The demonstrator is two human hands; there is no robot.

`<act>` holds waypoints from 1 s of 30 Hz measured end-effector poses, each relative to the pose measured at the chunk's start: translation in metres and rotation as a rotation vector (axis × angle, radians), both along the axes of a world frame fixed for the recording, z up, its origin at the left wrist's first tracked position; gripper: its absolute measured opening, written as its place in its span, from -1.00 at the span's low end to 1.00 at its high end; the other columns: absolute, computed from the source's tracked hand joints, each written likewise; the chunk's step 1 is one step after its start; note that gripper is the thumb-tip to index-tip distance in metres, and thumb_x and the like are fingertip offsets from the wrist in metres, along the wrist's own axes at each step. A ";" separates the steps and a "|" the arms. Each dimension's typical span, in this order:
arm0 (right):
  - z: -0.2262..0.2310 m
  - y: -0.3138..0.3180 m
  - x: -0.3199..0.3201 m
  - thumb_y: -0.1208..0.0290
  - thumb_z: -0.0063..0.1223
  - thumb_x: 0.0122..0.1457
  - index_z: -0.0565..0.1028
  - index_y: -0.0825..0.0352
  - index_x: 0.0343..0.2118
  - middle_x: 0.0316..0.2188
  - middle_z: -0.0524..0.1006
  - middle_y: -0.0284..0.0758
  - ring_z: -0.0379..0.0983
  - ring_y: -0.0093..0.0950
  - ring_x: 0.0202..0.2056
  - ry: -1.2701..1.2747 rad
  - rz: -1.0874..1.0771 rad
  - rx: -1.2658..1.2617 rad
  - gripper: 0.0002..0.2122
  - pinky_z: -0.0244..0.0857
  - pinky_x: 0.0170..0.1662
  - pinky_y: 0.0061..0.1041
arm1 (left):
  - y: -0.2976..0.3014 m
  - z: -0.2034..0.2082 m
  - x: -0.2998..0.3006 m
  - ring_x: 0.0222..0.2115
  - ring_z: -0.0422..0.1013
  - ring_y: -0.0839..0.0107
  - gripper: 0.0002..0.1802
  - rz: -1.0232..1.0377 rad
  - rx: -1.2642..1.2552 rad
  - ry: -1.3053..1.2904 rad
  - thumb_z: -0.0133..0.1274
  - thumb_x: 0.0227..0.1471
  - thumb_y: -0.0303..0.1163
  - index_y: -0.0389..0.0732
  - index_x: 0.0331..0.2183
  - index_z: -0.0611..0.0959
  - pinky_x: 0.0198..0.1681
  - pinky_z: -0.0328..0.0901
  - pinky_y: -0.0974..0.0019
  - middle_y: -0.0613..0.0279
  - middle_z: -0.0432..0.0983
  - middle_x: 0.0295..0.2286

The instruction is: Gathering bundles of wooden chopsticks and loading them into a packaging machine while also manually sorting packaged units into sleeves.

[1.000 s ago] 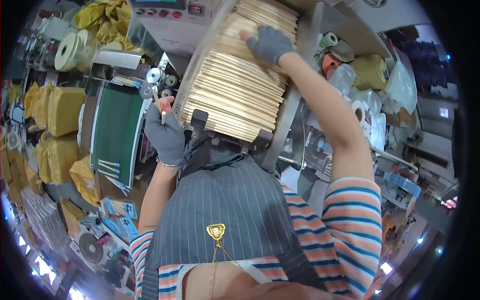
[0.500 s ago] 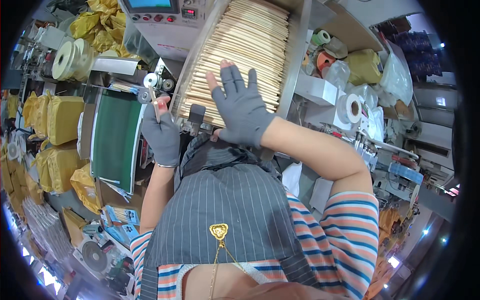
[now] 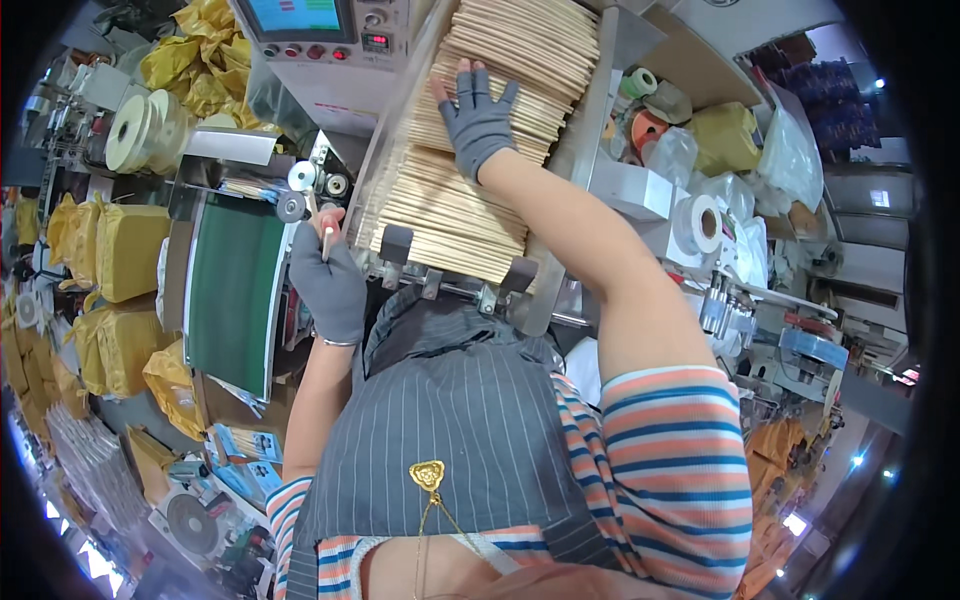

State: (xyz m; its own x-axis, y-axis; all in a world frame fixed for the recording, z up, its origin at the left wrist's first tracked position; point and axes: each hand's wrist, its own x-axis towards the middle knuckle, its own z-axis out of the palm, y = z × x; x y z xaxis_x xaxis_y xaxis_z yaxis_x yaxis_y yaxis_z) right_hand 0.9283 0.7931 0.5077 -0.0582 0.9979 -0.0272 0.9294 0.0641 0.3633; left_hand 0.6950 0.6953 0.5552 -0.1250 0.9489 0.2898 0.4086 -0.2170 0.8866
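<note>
Many pale thin wooden sticks (image 3: 455,205), chopstick-like, lie stacked crosswise in a long metal-sided hopper (image 3: 572,190) in front of me. My right hand (image 3: 480,125), in a grey glove with bare fingertips on some fingers, rests on the sticks farther up the hopper, fingers spread. To the left, beside small metal rollers (image 3: 302,176), my gloved left hand (image 3: 330,285) pinches a short wooden stick (image 3: 327,243) between thumb and fingers. Whether it is one stick or two I cannot tell. Dark blocks (image 3: 397,243) stand at the hopper's near end.
A green conveyor belt (image 3: 235,290) runs at my left, with yellow-wrapped bundles (image 3: 135,245) beyond it. A control panel with a screen (image 3: 300,18) stands at the far left of the hopper. White rolls (image 3: 698,222) and plastic bags (image 3: 795,150) sit at the right.
My right hand has moved away from me, up along the sticks, from the hopper's near end. The near rows and a second dark block now show. My left hand stays by the rollers.
</note>
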 end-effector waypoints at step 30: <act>0.140 -0.109 0.114 0.42 0.05 0.17 0.58 0.37 -0.28 -0.37 0.56 -0.43 0.39 -0.68 -0.30 1.292 -0.205 0.105 -0.84 0.23 -0.22 -0.67 | -0.186 -0.022 -0.060 -0.54 0.30 0.57 -0.64 0.388 -0.772 -1.005 -0.17 0.24 -0.19 -0.29 -0.14 0.48 -0.45 0.22 0.53 0.31 0.38 -0.48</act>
